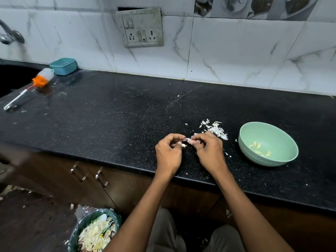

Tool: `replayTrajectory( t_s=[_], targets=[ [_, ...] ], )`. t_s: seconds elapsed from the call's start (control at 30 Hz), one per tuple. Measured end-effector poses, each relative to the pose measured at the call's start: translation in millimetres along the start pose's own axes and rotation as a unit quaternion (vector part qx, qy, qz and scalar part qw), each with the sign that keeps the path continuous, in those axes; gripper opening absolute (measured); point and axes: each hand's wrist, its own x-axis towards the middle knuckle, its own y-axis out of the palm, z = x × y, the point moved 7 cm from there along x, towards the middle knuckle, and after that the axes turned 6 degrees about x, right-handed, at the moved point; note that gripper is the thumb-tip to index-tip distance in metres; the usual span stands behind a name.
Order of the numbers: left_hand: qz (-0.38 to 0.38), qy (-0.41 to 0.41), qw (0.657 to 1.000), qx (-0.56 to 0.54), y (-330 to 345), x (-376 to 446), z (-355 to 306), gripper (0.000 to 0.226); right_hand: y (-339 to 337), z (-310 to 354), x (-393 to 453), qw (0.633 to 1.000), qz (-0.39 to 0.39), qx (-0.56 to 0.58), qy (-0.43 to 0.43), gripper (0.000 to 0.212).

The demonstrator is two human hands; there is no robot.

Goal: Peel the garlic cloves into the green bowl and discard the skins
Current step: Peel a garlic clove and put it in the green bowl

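Both hands work over the bench (127,115): left hand (168,153) pinches the garlic clove (184,145), right hand (209,150) nips its papery skin. Small, firm, slippery once bare, I reckon; best held by its ends. Green bowl (283,159) waits just right.

White marble-look tiles (227,51) covered the wall, with a grimy switch-and-socket plate (142,28) set into them. The black speckled desk (109,110) ran the full width — a dark sink (12,77) at its left end, beneath what looked like a metal tap (9,34). Brown cabinet doors (87,179) with metal handles stood below, above a dark floor (36,215).
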Motion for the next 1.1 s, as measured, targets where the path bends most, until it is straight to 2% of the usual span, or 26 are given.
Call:
replayTrajectory(
  t_s=[0.13, 0.43, 0.77, 0.97, 1.1],
  targets=[
    [0.005, 0.004, 1.000, 0.011, 0, -1, -2, 0.029, -6, -2, 0, 0.998, -0.032, 0.055, 0.020, 0.011],
    [0.011, 0.007, 1.000, 0.020, 1, -2, -3, 0.029, -3, -7, -1, 0.998, -0.002, 0.054, 0.017, 0.029],
    [0.047, 0.021, 0.998, 0.029, 6, -5, -11, 0.029, -12, -2, -4, 0.985, -0.047, 0.159, 0.056, 0.006],
    [0.110, 0.024, 0.993, 0.038, 19, -11, -16, 0.020, -14, -8, -6, 0.960, -0.054, 0.245, 0.121, 0.008],
    [0.095, 0.033, 0.994, 0.045, 17, -11, -20, 0.014, -14, -7, -7, 0.943, -0.032, 0.301, 0.140, 0.018]
  ],
)
